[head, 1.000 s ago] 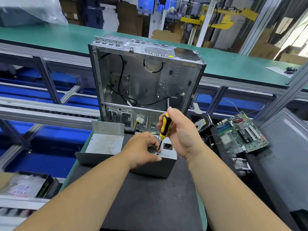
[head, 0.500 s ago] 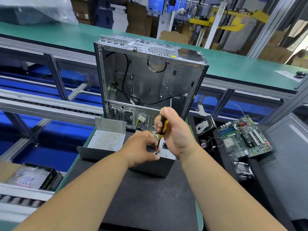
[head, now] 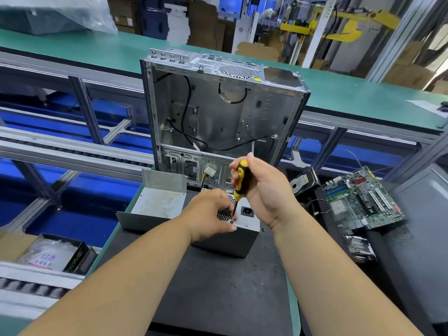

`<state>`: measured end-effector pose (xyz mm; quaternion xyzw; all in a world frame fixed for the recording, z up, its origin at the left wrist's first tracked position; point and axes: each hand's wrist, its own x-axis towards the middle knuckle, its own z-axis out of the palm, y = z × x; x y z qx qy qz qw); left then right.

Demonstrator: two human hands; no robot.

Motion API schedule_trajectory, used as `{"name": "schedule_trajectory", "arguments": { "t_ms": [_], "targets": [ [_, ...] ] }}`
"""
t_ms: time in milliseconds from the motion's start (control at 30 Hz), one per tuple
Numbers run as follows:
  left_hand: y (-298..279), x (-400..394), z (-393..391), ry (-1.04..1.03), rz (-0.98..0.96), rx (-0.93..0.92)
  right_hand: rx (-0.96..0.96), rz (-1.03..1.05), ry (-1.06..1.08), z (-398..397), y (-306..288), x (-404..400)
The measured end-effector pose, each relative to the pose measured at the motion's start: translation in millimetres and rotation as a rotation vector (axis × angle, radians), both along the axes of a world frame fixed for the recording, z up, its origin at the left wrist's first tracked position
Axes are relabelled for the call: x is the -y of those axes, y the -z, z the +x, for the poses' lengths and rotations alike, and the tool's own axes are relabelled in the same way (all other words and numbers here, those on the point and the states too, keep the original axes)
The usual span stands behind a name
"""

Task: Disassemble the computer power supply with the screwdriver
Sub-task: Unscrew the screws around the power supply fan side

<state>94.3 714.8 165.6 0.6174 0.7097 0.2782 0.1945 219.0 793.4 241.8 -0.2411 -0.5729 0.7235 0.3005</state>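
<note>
Steel power supply [head: 244, 235], rigid, probably heavy, mid-bench: left hand [head: 208, 214] braced top; right hand [head: 264, 192] gripped screwdriver [head: 240, 183].

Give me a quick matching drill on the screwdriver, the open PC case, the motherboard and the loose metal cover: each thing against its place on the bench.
Things:
1. yellow-and-black screwdriver
2. empty silver computer case
3. green motherboard
4. bent grey metal cover

Places:
A. lying at the right
B. gripped in the right hand
C. left of the grey power supply box
D. upright behind the hands

Pairs: 1-B, 2-D, 3-A, 4-C
</note>
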Motion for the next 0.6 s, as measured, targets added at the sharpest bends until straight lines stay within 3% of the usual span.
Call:
{"name": "schedule_trajectory", "arguments": {
  "t_ms": [167,600],
  "targets": [
    [0,-1,0,0.007,0.006,0.011,-0.124,-0.090,0.001,-10,6,1],
    [2,-2,-2,-0.002,-0.008,0.019,0.052,0.087,0.116,1,2,-3]
  ]
}}
